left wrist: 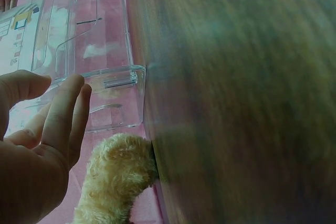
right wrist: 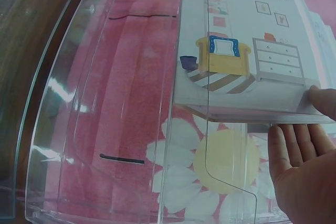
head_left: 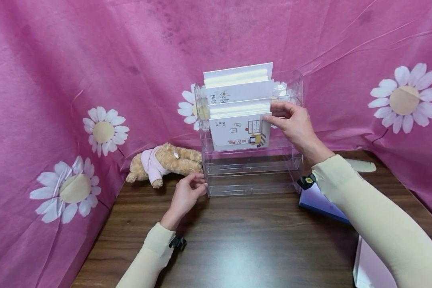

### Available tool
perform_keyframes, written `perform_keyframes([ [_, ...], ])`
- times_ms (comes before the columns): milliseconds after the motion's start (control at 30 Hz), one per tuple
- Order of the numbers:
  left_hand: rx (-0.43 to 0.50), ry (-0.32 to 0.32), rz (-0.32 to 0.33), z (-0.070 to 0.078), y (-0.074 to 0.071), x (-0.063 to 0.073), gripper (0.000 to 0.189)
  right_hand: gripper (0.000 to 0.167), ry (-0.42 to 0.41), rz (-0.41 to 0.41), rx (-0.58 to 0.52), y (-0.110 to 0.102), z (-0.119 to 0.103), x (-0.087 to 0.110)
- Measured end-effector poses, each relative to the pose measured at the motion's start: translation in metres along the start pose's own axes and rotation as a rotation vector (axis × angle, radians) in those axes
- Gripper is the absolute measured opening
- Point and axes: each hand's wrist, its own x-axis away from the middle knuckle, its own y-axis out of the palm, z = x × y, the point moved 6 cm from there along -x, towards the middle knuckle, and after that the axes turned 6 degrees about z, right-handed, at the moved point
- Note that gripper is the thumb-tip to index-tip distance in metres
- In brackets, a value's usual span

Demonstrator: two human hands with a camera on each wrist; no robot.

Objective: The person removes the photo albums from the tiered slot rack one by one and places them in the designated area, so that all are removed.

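A clear acrylic rack (head_left: 250,190) with several tiers stands upright on the table. In its upper tiers sit a front notebook (head_left: 225,134) with a drawn room on its white cover and more white notebooks (head_left: 237,91) behind it. My right hand (head_left: 297,126) pinches the front notebook's right edge, thumb on the cover and fingers behind, as the right wrist view also shows. Low at the rack's left side is my left hand (head_left: 187,196), its fingers fairly straight and against the clear side wall (left wrist: 118,80). The fingertips' exact contact is hard to make out.
Left of the rack, a teddy bear (head_left: 169,162) in a pink top lies on its side. To the right are a blue-purple box-like item (head_left: 324,204), a pale comb (head_left: 361,165) and a pinkish-white item (head_left: 371,266), partly under my right arm. Pink flowered cloth hangs behind.
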Motion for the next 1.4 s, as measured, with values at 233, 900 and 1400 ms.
perform_keyframes([
  [233, -0.001, 0.004, 0.001, 0.0002, -0.0003, -0.0002, 0.028, 0.049, -0.001, 0.014, -0.024, 0.0006, -0.0015, 0.0003],
  [900, -0.003, 0.012, 0.007, 0.0014, 0.0, 0.0007, 0.027, 0.041, -0.01, 0.005, 0.017, -0.0002, -0.003, 0.001],
  [1400, 0.002, 0.008, 0.007, 0.0028, 0.0001, 0.0027, 0.027, 0.034, 0.0, -0.029, -0.037, -0.0005, -0.006, 0.0016],
])
